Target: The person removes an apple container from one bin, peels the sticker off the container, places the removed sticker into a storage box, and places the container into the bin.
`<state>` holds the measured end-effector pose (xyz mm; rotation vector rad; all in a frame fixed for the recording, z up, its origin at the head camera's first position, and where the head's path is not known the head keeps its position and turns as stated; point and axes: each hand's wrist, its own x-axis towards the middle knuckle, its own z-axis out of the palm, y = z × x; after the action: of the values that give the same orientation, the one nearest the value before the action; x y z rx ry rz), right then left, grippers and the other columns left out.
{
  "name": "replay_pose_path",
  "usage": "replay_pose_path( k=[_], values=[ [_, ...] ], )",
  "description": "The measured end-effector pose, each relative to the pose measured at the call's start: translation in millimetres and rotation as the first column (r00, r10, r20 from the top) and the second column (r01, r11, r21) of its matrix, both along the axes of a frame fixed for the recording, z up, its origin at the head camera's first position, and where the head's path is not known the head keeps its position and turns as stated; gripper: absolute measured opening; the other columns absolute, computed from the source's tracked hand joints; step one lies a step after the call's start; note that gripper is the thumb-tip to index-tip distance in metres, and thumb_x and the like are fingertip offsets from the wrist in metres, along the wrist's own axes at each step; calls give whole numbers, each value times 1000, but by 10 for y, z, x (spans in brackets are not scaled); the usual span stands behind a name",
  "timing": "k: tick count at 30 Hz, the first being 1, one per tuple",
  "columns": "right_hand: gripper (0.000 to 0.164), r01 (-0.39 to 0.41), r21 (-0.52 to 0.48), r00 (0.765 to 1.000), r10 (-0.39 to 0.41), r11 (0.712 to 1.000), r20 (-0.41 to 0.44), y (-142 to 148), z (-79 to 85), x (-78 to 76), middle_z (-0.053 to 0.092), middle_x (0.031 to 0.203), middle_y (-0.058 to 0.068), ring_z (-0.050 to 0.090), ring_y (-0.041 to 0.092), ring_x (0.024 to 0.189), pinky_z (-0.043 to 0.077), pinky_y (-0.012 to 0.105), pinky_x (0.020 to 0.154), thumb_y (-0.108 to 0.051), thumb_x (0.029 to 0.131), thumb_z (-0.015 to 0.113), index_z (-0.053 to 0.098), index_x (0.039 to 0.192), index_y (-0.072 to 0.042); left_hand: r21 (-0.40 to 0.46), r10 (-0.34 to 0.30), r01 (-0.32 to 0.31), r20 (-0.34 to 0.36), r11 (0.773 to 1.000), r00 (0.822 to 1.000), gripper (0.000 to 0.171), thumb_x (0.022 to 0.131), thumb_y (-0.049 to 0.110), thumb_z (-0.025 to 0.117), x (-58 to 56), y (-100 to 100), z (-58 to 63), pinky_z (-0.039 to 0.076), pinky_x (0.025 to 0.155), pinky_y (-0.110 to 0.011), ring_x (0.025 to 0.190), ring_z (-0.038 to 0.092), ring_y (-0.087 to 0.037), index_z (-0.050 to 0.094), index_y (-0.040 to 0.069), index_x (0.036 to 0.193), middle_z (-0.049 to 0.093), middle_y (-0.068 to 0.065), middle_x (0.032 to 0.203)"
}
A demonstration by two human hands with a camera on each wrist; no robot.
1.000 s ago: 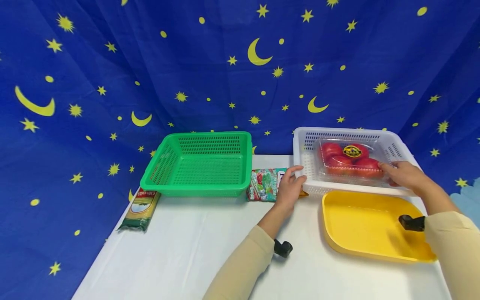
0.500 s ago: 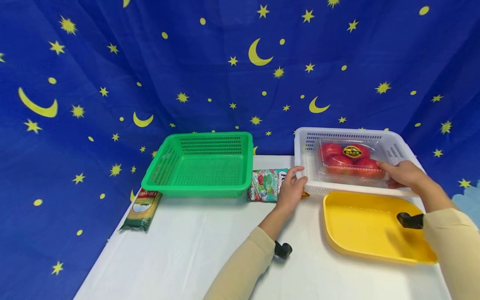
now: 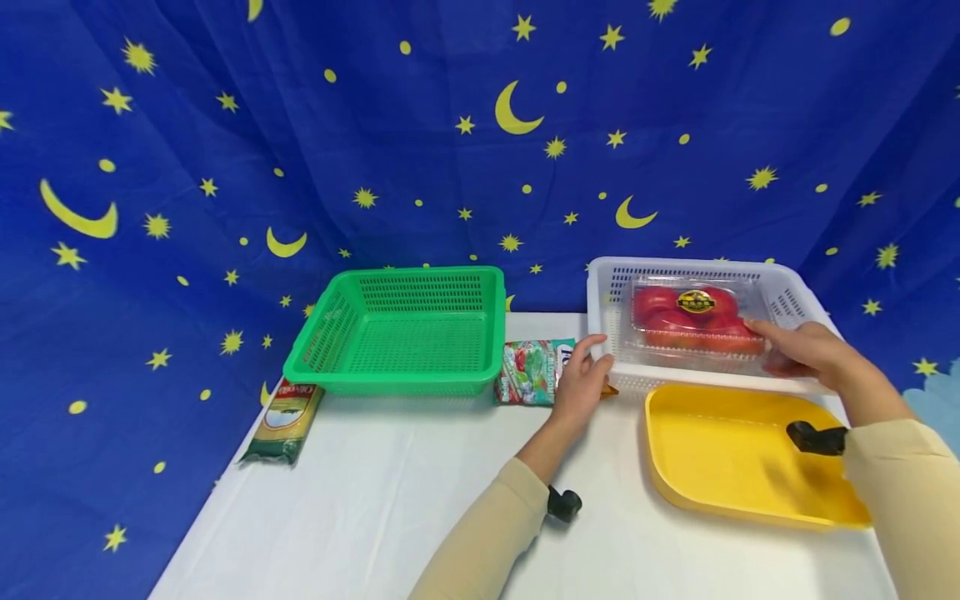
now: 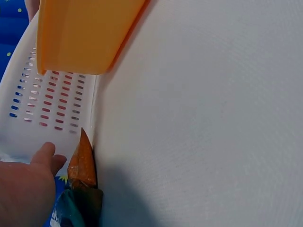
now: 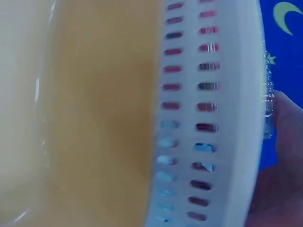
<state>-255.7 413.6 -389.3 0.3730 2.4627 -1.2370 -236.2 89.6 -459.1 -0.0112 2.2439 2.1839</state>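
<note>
In the head view a clear plastic pack of tomatoes point(image 3: 697, 321) with a black and yellow label lies inside the white basket point(image 3: 611, 371), at the right. My right hand point(image 3: 806, 350) grips the pack's right end, thumb on top and the other fingers hidden beneath. My left hand point(image 3: 581, 379) holds the basket's front left corner, with index finger and thumb on either side of it. Under that hand a colourful snack bag point(image 3: 528, 372) is partly covered. The right wrist view shows the basket's slotted wall point(image 5: 189, 113) in front of the right hand point(image 5: 279, 184).
A yellow tub point(image 3: 742, 450) stands right in front of the white basket. To the left is a green basket point(image 3: 416, 342), with a green and gold packet point(image 3: 281, 421) by its front left corner. A blue star-patterned curtain point(image 3: 420, 125) hangs behind the white table point(image 3: 337, 517).
The tomato pack has shifted slightly left inside the white basket, and its front side shows more. My right hand moved left with it; the left hand stays at the corner.
</note>
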Motion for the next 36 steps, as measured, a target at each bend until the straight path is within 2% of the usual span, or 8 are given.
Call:
replay_pose_path(
  k=[5,10,14,18,20,23,27,36],
  values=[
    [96,-53,-125,999,51,991,-19,-47,70,13,56,102,14,67,27,87,54,39,78,-64,92,42,20,136,19,-4,-5,5,-15,1000,1000,27,91,33,62,17,-20,-24,37,56,-26,60,50,-13,61,46,115,48,8,65],
    [90,-54,-202,997,41,978,-66,-88,97,11,58,99,10,68,28,87,52,42,81,-57,96,42,17,136,20,8,-19,20,-36,1000,999,29,91,32,62,13,-29,-44,36,53,-24,56,45,-9,61,43,118,47,8,64],
    [89,-64,-183,994,46,981,-101,-100,86,23,58,102,13,68,27,86,53,43,81,-55,97,40,16,137,21,48,-26,28,-34,998,999,31,91,29,62,5,-19,-45,41,58,-26,67,55,-22,62,34,122,52,3,69],
    [88,-55,-182,989,29,982,-142,-101,73,40,57,103,14,68,28,85,52,45,80,-55,98,39,16,139,19,80,-29,29,2,996,1000,28,92,28,61,8,-6,-23,45,67,-28,83,60,-31,62,38,119,60,1,80],
    [88,-39,-189,988,9,981,-157,-106,70,55,58,100,10,69,29,84,53,45,79,-55,98,40,15,141,17,85,-30,29,14,996,999,27,92,29,61,11,-2,-12,45,69,-29,85,60,-32,61,43,116,63,-2,84],
    [89,-22,-206,986,-12,978,-164,-108,69,80,58,97,5,69,30,83,54,44,76,-56,97,41,14,143,15,83,-33,31,24,996,999,29,93,30,60,9,-2,-4,48,74,-33,87,61,-29,61,40,120,65,1,90],
    [89,-17,-204,985,-19,979,-172,-117,64,112,53,109,19,69,27,82,55,43,74,-57,97,40,12,145,14,93,-33,30,31,995,999,31,93,29,60,2,-4,2,50,79,-40,88,61,-25,61,36,123,64,8,92],
    [92,16,-229,979,-62,973,-195,-181,112,221,53,107,15,70,26,81,55,42,73,-57,97,41,4,147,11,282,-35,13,72,959,997,32,92,16,61,42,17,99,47,83,-44,84,55,-25,63,33,118,62,-3,93]
  ],
)
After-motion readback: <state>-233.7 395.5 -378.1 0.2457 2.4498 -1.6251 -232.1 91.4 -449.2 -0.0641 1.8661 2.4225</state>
